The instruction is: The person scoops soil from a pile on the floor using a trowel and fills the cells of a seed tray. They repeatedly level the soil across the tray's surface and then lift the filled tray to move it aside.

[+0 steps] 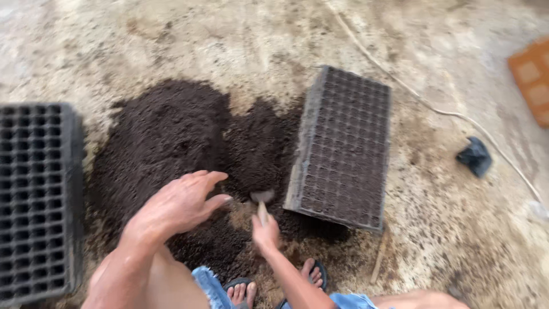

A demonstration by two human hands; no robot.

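The ground here is a rough, pale concrete floor (246,40), blotched and dusted with brown crumbs, and in the middle of it spreads a broad heap of dark, moist, crumbly potting soil (171,137). A thin pale cord (434,109) snakes across the concrete at the upper right, past a small crumpled black scrap (474,155) and the corner of an orange gridded tile or crate (533,80) (only its edge is in view). To the left sits a stack of black plastic seedling trays with square open cells (37,200), the cells looking empty. A second black, many-celled plastic seedling tray (343,149) lies just right of the soil heap, its left edge touching the soil and its cells dusted grey-brown. The person crouches over the near edge of the heap, sandalled toes (243,292) showing below beside frayed blue denim. The left hand (186,203) hovers palm down over the soil, fingers loosely together and slightly curled, holding nothing. The right hand (266,232) is closed around the pale handle of a small trowel-like tool (262,200), whose blunt grey head rests in the soil just beside the near left corner of the right-hand tray.
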